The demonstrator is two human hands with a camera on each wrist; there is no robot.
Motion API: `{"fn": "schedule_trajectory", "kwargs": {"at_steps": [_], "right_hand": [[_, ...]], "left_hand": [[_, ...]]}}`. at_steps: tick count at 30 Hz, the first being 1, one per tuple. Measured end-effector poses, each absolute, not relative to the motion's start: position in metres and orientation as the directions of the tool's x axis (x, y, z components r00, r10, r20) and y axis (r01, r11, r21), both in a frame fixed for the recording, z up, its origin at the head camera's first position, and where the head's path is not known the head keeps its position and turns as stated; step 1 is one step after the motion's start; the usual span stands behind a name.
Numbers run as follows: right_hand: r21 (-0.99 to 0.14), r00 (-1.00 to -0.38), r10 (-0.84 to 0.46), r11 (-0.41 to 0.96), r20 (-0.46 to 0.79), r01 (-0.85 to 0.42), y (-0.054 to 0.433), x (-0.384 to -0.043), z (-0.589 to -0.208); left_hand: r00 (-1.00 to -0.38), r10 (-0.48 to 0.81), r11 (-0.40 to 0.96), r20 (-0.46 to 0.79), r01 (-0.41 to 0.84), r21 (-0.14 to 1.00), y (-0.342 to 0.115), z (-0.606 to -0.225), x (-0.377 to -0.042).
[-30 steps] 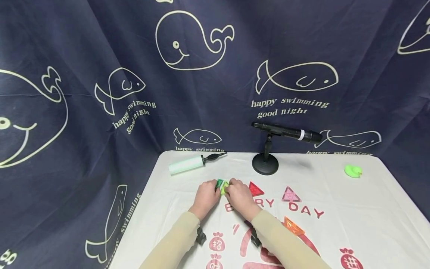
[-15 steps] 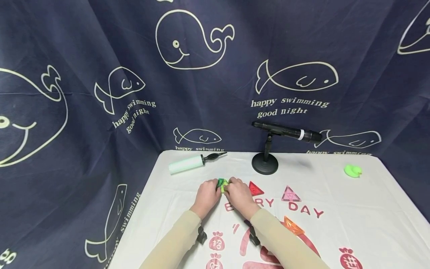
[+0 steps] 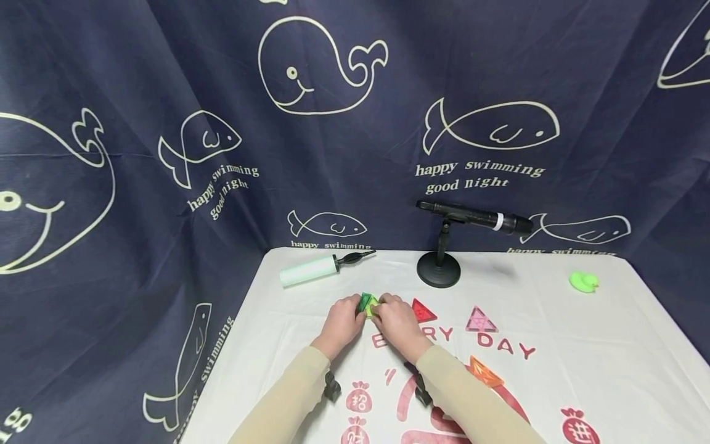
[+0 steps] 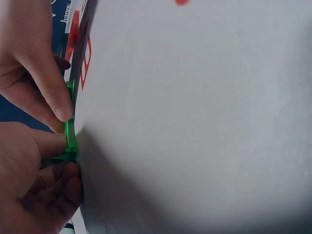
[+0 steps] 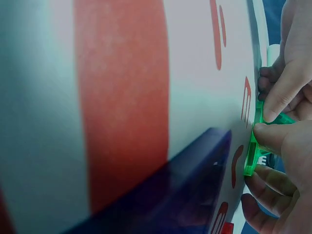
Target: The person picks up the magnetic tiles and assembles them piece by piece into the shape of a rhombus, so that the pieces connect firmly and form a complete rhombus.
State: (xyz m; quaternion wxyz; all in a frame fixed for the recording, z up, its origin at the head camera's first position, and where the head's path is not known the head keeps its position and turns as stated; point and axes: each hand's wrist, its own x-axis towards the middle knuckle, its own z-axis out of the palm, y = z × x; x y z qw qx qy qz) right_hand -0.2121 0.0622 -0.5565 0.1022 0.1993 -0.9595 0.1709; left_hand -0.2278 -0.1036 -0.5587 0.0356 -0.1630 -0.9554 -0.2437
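Note:
Near the middle of the table, my left hand (image 3: 342, 320) pinches a dark green translucent triangular magnetic tile (image 3: 364, 302). My right hand (image 3: 396, 320) pinches a lime green triangular tile (image 3: 372, 306) right against it. Seen from the right wrist, both thumbs press at the lower edge of the green pieces (image 5: 252, 155), close over the tabletop, and one tile leans back behind. From the left wrist the same green edge (image 4: 70, 136) shows between the fingertips. My fingers hide much of both tiles. Just right of my right hand lies a red triangular tile (image 3: 423, 311).
A pink triangular tile (image 3: 481, 320) and an orange one (image 3: 485, 372) lie to the right. A blue translucent piece (image 5: 190, 180) shows close to the right wrist. Behind stand a microphone on a stand (image 3: 439, 269), a hand pump (image 3: 310, 271) and a green toy duck (image 3: 584, 282).
The dark green and lime tiles have come together, closing the narrow gap between them. Both hands stay nearly in place, and the other objects have not moved.

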Motion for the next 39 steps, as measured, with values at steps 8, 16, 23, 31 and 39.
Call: {"fn": "schedule_trajectory", "kwargs": {"at_steps": [8, 16, 23, 31, 39], "right_hand": [[-0.360, -0.910, -0.351, 0.838, 0.219, -0.410, 0.067, -0.211, -0.556], [-0.443, -0.927, -0.322, 0.815, 0.192, -0.375, 0.073, -0.207, -0.556], [-0.470, -0.943, -0.293, 0.818, 0.155, -0.332, 0.079, -0.204, -0.552], [-0.437, -0.932, -0.288, 0.825, 0.222, -0.359, 0.103, -0.205, -0.544], [-0.406, -0.935, -0.253, 0.849, 0.248, -0.338, 0.134, -0.208, -0.544]], "left_hand": [[-0.959, 0.271, 0.830, 0.083, 0.276, 0.485, -0.105, -0.558, -0.228], [-0.965, 0.249, 0.811, 0.087, 0.257, 0.526, -0.104, -0.558, -0.225], [-0.969, 0.237, 0.804, 0.074, 0.238, 0.544, -0.099, -0.559, -0.224], [-0.972, 0.226, 0.815, 0.069, 0.227, 0.533, -0.100, -0.560, -0.226], [-0.974, 0.218, 0.817, 0.063, 0.217, 0.534, -0.102, -0.559, -0.226]]}}
